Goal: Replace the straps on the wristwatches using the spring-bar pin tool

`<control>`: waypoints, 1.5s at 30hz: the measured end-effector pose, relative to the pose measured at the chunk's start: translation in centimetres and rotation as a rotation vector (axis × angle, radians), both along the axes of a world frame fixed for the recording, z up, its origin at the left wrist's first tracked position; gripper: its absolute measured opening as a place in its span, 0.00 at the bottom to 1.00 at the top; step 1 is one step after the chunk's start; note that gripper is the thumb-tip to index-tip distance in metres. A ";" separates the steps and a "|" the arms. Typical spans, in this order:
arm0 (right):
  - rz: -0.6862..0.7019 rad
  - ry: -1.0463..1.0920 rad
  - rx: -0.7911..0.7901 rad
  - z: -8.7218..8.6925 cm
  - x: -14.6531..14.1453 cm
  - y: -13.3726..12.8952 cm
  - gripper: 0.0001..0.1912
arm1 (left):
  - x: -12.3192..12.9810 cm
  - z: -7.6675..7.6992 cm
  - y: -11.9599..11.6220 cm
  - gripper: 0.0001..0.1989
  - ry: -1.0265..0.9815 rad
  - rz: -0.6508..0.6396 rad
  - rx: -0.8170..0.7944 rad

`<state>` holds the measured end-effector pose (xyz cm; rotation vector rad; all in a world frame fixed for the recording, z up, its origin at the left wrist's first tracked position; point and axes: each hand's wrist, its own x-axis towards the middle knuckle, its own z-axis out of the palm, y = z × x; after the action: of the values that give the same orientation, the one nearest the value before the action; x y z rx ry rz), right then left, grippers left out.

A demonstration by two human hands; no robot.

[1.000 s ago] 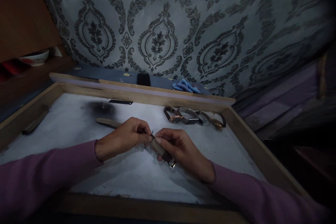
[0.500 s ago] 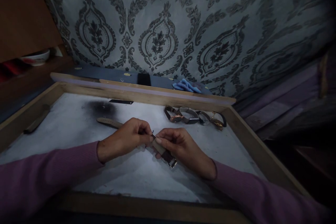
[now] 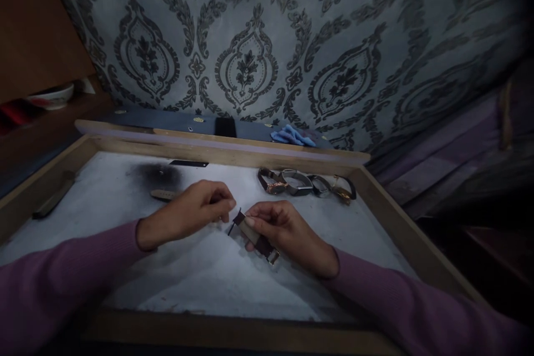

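My right hand [image 3: 287, 233] pinches a short brown watch strap piece [image 3: 256, 236] with a metal buckle at its lower end. A thin dark pin or edge sticks out at the strap's upper left end. Left of it, my left hand [image 3: 204, 206] is closed, thumb against the fingers; whatever it may hold is too small to make out. Behind my left hand lies another strap piece [image 3: 162, 194] with a pale, holed underside, partly covered by the hand.
A wooden-framed tray [image 3: 225, 147] surrounds the white work surface. Several watches [image 3: 297, 182] lie at its back right, a thin black strip [image 3: 189, 163] at the back, and a dark strap-like item [image 3: 54, 197] at the left. A blue cloth [image 3: 293, 135] lies behind the frame.
My left hand has moved off the strap's end to the left, leaving that end uncovered. My right hand keeps its hold on the strap. The view has shifted slightly.
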<state>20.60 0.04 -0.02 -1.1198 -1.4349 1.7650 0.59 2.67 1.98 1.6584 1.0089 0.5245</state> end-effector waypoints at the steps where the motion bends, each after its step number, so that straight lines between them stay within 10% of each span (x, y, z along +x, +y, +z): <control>1: -0.008 0.001 0.000 -0.1 0.1 0.1 0.17 | -0.4 0.5 0.2 0.11 0.030 0.022 0.069; 8: -0.017 -0.001 0.019 -0.4 0.5 0.6 0.18 | -3.5 1.5 1.6 0.07 0.557 -0.141 0.557; 45: 0.061 0.036 0.012 -1.9 0.4 1.3 0.12 | -2.4 0.7 -0.9 0.09 0.602 -0.330 0.282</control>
<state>20.99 1.32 -1.95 -1.0429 -1.4703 1.8077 -1.77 1.80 2.65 2.2566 1.0795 -0.0727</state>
